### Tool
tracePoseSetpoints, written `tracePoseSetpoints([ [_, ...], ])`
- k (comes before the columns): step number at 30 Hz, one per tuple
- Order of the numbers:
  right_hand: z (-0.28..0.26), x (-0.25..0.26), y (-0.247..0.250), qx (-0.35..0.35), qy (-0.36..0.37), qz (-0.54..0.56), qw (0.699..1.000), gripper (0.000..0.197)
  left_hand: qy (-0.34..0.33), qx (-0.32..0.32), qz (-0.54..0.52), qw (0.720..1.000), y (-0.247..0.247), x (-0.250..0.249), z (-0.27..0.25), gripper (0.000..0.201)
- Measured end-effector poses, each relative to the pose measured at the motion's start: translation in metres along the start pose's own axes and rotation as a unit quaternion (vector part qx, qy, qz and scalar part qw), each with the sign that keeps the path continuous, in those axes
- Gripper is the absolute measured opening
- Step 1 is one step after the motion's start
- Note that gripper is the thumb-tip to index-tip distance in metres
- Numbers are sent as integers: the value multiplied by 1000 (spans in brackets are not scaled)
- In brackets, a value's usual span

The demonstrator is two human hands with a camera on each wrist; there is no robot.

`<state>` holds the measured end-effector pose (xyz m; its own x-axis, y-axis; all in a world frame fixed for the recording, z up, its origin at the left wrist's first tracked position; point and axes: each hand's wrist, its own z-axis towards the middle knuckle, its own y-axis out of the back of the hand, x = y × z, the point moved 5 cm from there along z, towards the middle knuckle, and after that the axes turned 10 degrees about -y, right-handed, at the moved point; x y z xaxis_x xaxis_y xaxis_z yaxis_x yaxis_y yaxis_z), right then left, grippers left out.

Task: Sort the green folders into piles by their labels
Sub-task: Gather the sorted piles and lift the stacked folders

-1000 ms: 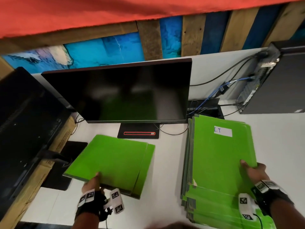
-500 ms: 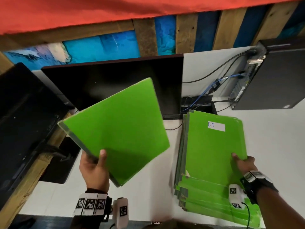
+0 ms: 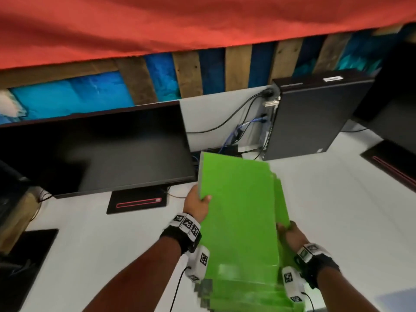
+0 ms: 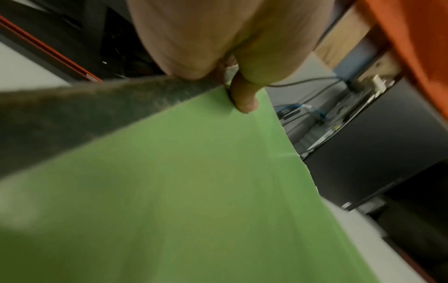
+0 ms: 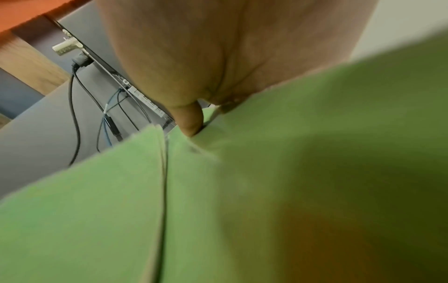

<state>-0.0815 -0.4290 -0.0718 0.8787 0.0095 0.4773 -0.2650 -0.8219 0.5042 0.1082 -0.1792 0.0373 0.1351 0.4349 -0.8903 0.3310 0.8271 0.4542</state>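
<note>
- left hand [image 3: 196, 204] fingers clamped on green folder [image 3: 238, 206], over the folder pile [image 3: 247, 291]
- right hand [image 3: 290, 236] fingers grip pile's right edge
- monitor [image 3: 96, 152] left of pile; computer tower [image 3: 308, 118] behind it on worktop [image 3: 337, 199]

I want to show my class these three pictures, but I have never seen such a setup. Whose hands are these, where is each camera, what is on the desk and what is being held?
No machine: a person wears three cameras. The wide picture comes from the head; the two close, blurry ones come from the wrists, looking along each hand. On the white desk stand a dark monitor and a black computer tower with cables. The left hand grips the edge of a green folder, thumb on top, over the stack of green folders. The right hand holds the stack's right edge. No label is readable.
</note>
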Motion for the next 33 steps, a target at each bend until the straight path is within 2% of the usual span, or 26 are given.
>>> tracePoseSetpoints([
  [3,-1,2,2,11,-6,26,1000,42,85,-2,98,991,-8,31,10,33],
  [6,-1,4,2,19,-14,42,999,61,153,52,259,952,-12,52,8,58],
  [7,-2,4,-1,32,-17,56,998,67,190,67,254,946,-16,61,4,67],
  [9,1,2,-6,52,-7,83,995,83,253,101,170,947,-31,73,-7,75],
  [12,8,-9,-8,66,41,109,991,90,274,118,88,950,-42,77,-18,73],
  [14,-3,-12,-5,76,53,162,982,96,282,112,29,952,-40,76,-22,84],
  [15,-10,-14,-3,74,61,180,979,88,292,119,-4,949,-37,75,-24,94],
  [17,-23,-10,1,64,96,197,973,60,305,133,-74,940,-33,67,-27,111],
  [20,-36,2,17,62,145,237,959,56,295,149,-162,930,-28,53,-22,109],
  [21,-41,9,24,63,165,252,951,61,289,146,-173,930,-24,47,-18,111],
  [23,-52,22,39,55,207,265,940,83,259,128,-209,934,-14,33,-12,114],
  [25,-66,35,53,31,252,256,933,96,194,105,-259,940,0,8,-7,106],
  [29,-82,47,67,-17,311,254,916,69,19,68,-294,953,33,-54,-23,59],
  [32,-90,50,56,-16,319,230,919,56,-37,61,-304,950,55,-57,-43,55],
  [33,-95,50,50,-4,317,219,923,60,-32,66,-296,952,58,-51,-49,59],
])
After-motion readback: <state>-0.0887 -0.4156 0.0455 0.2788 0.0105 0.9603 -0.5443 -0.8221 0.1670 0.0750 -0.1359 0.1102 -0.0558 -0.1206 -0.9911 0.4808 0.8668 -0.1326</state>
